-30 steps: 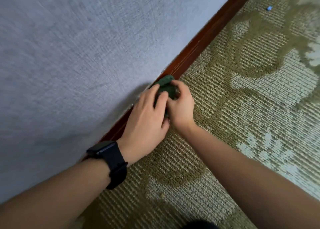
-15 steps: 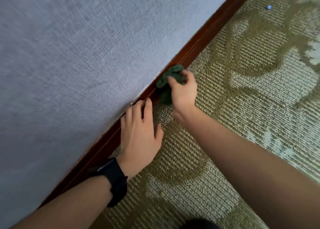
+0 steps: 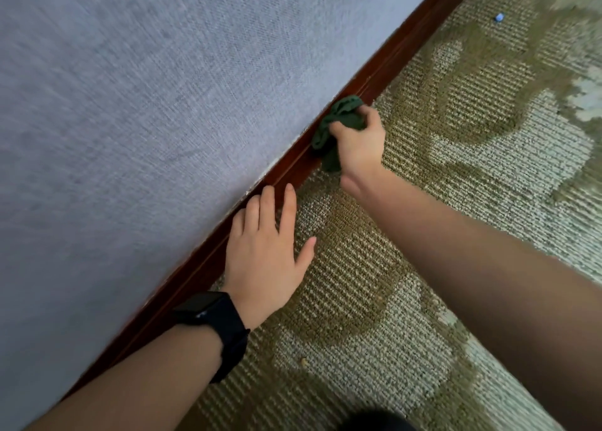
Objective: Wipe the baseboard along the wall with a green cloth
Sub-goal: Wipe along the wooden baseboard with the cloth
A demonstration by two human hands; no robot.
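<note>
A dark red-brown wooden baseboard (image 3: 400,49) runs diagonally from lower left to upper right between the grey wall and the carpet. My right hand (image 3: 358,144) grips a bunched dark green cloth (image 3: 338,118) and presses it against the baseboard. My left hand (image 3: 267,248), with a black watch on its wrist, lies flat with fingers spread on the carpet, its fingertips touching the baseboard below the cloth.
A grey textured wall (image 3: 163,105) fills the left side. Olive and beige patterned carpet (image 3: 456,202) covers the floor. A small blue scrap (image 3: 499,17) lies on the carpet at the upper right. A dark shape (image 3: 374,422) sits at the bottom edge.
My left hand let go of the cloth and dropped flat on the carpet by the baseboard. My right hand slid the cloth up and right along the baseboard.
</note>
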